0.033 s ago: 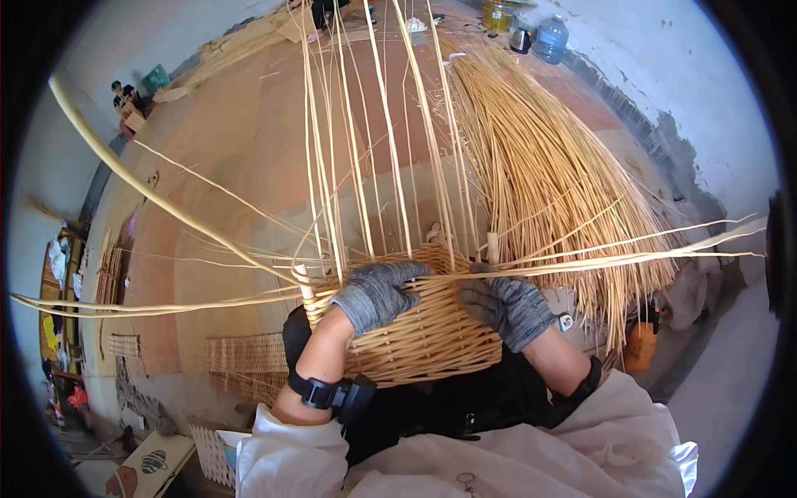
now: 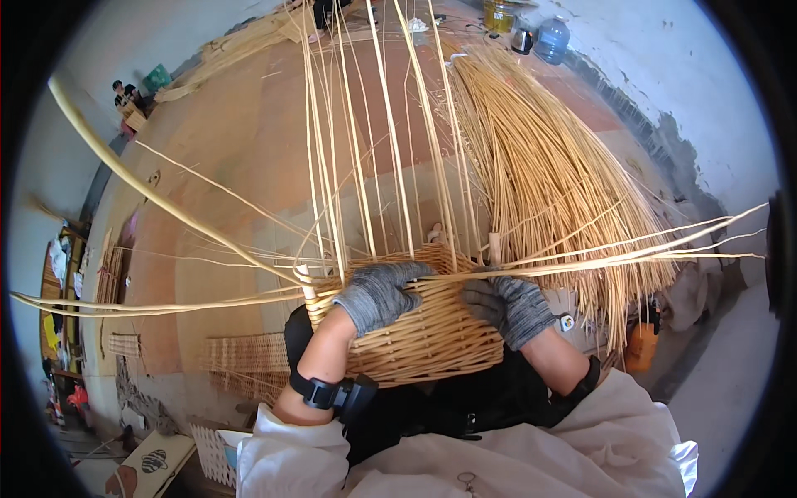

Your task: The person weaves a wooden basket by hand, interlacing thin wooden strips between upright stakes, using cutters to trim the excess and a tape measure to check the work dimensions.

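Observation:
A partly woven wicker basket [image 2: 423, 340] rests against my lap, with tall upright rods [image 2: 390, 124] rising from its far side. My left hand [image 2: 378, 295], in a grey knit glove, is wrapped over its upper edge, left of the middle. Also gloved, my right hand [image 2: 508, 309] grips the same edge near the right corner, just under the long wicker rods [image 2: 614, 264] that run out to the right. Its fingertips are partly hidden by the weave. Short wooden posts stand at both corners, the left post [image 2: 305, 284] beside a thick curved rod [image 2: 149, 192].
A large bundle of loose wicker rods [image 2: 548, 183] lies on the floor to the right. Beyond it are a kettle [image 2: 522, 40] and a blue water jug [image 2: 551, 40]. Woven panels [image 2: 245, 355] lie at left. Another person [image 2: 126, 95] sits far left.
The ends of the long rods at right have swung up and spread apart. The basket has shifted very slightly right; both hands keep nearly the same places on it.

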A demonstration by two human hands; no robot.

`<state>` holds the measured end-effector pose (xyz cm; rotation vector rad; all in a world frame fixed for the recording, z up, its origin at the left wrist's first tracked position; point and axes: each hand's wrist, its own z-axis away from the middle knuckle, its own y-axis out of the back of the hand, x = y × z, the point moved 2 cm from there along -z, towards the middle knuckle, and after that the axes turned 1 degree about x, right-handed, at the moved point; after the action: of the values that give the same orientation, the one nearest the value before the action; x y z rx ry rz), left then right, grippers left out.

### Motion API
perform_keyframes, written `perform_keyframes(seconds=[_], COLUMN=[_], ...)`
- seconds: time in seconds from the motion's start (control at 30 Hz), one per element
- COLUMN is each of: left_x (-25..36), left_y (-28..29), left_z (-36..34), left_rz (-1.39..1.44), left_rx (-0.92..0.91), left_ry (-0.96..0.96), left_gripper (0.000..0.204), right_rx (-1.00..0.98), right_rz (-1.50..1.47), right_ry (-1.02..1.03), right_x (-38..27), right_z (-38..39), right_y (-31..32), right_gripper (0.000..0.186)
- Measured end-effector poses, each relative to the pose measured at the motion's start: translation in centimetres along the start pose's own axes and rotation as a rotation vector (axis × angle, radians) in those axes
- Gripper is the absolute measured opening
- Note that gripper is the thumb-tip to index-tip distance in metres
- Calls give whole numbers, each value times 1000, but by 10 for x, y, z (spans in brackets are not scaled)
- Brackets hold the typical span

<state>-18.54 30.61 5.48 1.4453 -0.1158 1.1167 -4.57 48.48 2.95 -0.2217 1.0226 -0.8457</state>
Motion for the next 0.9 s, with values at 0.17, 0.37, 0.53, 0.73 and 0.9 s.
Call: perform_keyframes(seconds=[0.17, 0.37, 0.53, 0.73, 0.9], left_x=[6, 7, 1, -4, -2], left_y=[3, 5, 4, 2, 3], left_z=[-1, -1, -1, -3, -1], left_rz=[-161, -153, -127, 33, 84], left_rx=[-62, -137, -95, -25, -38], left_ry=[30, 30, -18, -64, -4], left_gripper=[45, 47, 43, 34, 38], right_rx=[139, 148, 156, 209, 194], right_rz=[-62, 175, 79, 15, 126], right_ry=[0, 333, 288, 311, 449], right_x=[16, 2, -3, 2, -8], right_z=[8, 31, 25, 17, 9], right_y=[1, 9, 15, 24, 33], right_gripper=[28, 24, 22, 25, 17])
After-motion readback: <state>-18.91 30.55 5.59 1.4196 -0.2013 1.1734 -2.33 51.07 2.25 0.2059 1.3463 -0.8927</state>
